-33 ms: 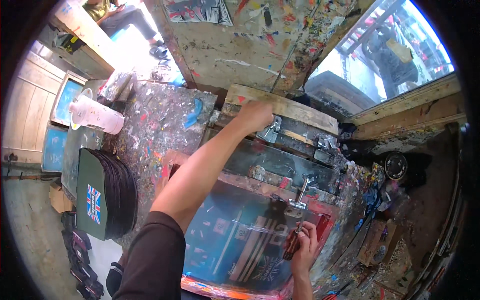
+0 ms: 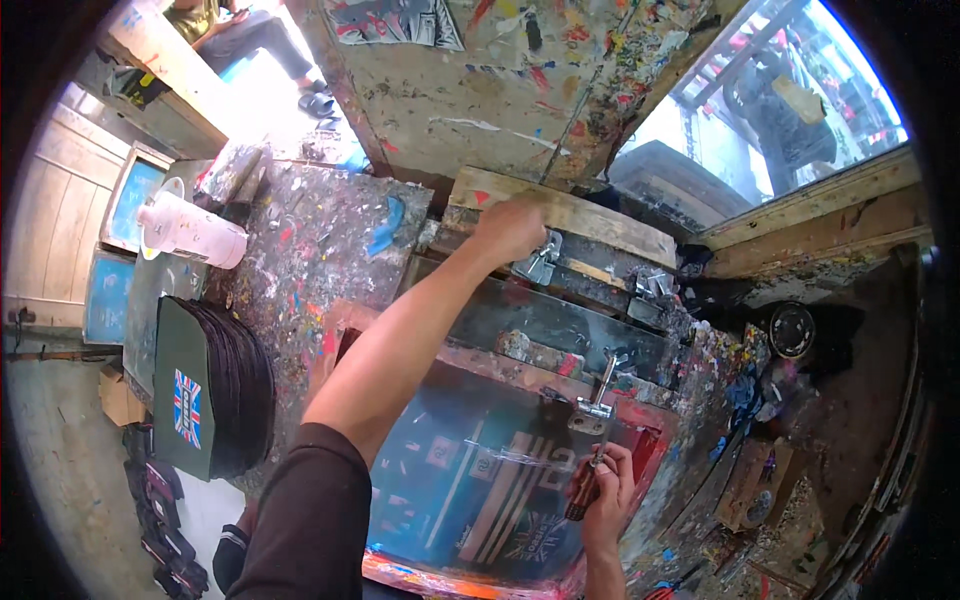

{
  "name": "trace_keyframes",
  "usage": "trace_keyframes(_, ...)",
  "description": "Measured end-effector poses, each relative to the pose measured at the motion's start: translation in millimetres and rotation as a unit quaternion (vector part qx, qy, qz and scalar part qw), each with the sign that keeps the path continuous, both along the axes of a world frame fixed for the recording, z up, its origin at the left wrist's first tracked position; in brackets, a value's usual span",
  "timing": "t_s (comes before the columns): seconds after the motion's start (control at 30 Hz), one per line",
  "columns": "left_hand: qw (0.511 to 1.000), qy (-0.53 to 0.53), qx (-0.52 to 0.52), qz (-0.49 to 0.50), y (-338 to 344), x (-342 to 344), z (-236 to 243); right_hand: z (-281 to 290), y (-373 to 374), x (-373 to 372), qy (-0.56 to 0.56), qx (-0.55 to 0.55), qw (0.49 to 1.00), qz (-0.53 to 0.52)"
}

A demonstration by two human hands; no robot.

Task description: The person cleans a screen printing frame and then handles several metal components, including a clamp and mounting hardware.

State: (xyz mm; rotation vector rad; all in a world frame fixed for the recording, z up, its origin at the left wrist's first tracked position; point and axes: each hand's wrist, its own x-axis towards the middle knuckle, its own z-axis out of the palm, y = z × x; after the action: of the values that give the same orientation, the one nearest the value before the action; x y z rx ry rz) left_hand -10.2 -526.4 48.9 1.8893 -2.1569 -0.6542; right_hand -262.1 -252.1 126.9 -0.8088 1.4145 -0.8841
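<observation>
My left hand (image 2: 512, 230) reaches across to the far side of the bench. Its fingers are curled down by a wooden plank (image 2: 600, 222), beside a metal hinge clamp (image 2: 540, 260); what they grip is hidden. My right hand (image 2: 606, 492) is closed round a screwdriver (image 2: 580, 495) with a brown ridged handle. Its thin shaft points up toward a second metal hinge clamp (image 2: 594, 412) on the frame's far edge. Below both hands lies a screen-printing frame (image 2: 470, 578) with a bluish, see-through mesh (image 2: 430, 490) bearing stripes and a flag design.
On the left, a stack of dark green panels (image 2: 180, 390) sits on the paint-spattered bench (image 2: 300, 240), near a pinkish plastic bottle (image 2: 195, 230) and a blue rag (image 2: 387, 225). Another clamp (image 2: 650, 290) stands right of my left hand. A person (image 2: 250, 40) sits beyond the doorway.
</observation>
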Motion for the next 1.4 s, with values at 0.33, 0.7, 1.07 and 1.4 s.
trace_keyframes(0.33,0.983,-0.004,-0.077,-0.165,-14,6,-12,-6,7,-5,-0.020,0.014,0.999,-0.022)
trace_keyframes(0.7,0.977,-0.059,0.190,-0.081,-42,23,31,-10,14,-4,-0.014,0.013,1.000,-0.025)
trace_keyframes(1.07,0.944,-0.138,-0.146,0.263,136,222,-5,-1,26,-64,0.152,-0.030,0.978,-0.141)
trace_keyframes(1.4,0.972,0.204,-0.093,0.070,95,16,24,-69,52,-208,0.591,-0.073,0.803,-0.022)
